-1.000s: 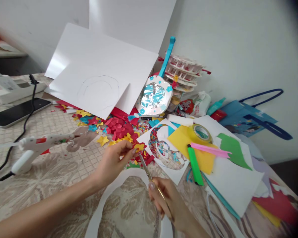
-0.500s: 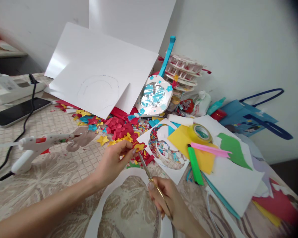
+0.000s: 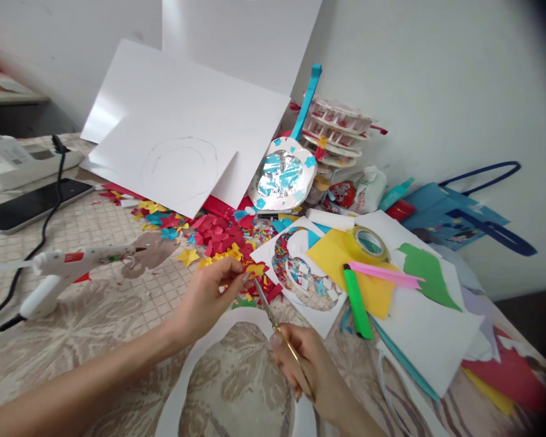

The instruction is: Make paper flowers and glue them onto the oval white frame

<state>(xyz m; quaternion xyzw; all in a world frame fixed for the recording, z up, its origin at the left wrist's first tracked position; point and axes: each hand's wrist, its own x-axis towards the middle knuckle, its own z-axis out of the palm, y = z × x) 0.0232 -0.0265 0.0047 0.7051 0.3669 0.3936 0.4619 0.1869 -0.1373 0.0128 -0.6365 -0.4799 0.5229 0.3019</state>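
In front of me, my left hand (image 3: 216,294) pinches a small yellow paper piece (image 3: 255,269) between thumb and fingertips. My right hand (image 3: 303,361) is wrapped round a pair of gold-handled scissors (image 3: 264,300), whose tips point up at the yellow piece. Whether the blades touch the paper I cannot tell. Under both hands lies a white paper ring (image 3: 195,358) on the patterned tablecloth. Beyond my left hand is a pile of red paper cutouts (image 3: 218,233), with yellow paper stars (image 3: 188,257) beside it.
On the left are a glue gun (image 3: 73,267) with its cord and a phone (image 3: 34,205). White sheets (image 3: 177,115) lean at the back. To the right lie a tape roll (image 3: 368,243), a green marker (image 3: 357,303) and coloured paper. A blue bag (image 3: 455,212) stands far right.
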